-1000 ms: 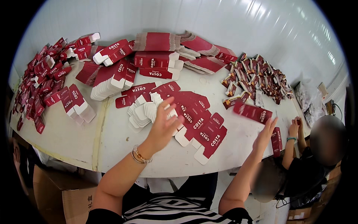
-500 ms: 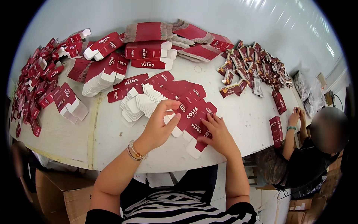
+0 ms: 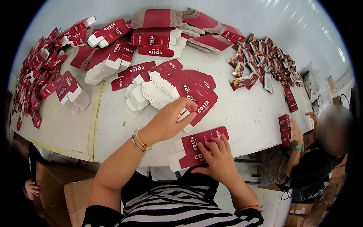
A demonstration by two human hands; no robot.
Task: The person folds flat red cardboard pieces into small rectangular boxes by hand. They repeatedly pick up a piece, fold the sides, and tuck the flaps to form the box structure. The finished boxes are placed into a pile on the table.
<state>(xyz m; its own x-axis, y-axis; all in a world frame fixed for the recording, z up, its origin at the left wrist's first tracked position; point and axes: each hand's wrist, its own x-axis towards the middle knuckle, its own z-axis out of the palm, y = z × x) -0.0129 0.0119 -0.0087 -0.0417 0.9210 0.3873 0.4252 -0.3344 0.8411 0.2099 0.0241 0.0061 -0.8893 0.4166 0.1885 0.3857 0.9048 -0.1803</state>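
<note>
A flat, unfolded red carton (image 3: pixel 189 143) with white flaps lies at the table's near edge. My right hand (image 3: pixel 217 157) rests on its right part, fingers spread over the printed face. Above the near side of a fanned stack of flat red cartons (image 3: pixel 193 81), my left hand (image 3: pixel 170 117) has its fingers bent and the thumb apart from them. Nothing shows between the left thumb and fingers. White flaps (image 3: pixel 155 90) of that stack fan out to the left. My left wrist and hand hide part of the stack's near edge.
Made-up red boxes (image 3: pixel 41 72) are heaped at far left. More flat cartons (image 3: pixel 157 19) are piled along the back. A heap of small brown sachets (image 3: pixel 264 60) lies at back right. On the right, a co-worker's hand (image 3: pixel 297 132) is beside an upright red box (image 3: pixel 284 130).
One flat carton has come off the stack toward the near edge under my right hand. My left hand has shifted slightly right. The co-worker's hands have moved apart, one to the upright box.
</note>
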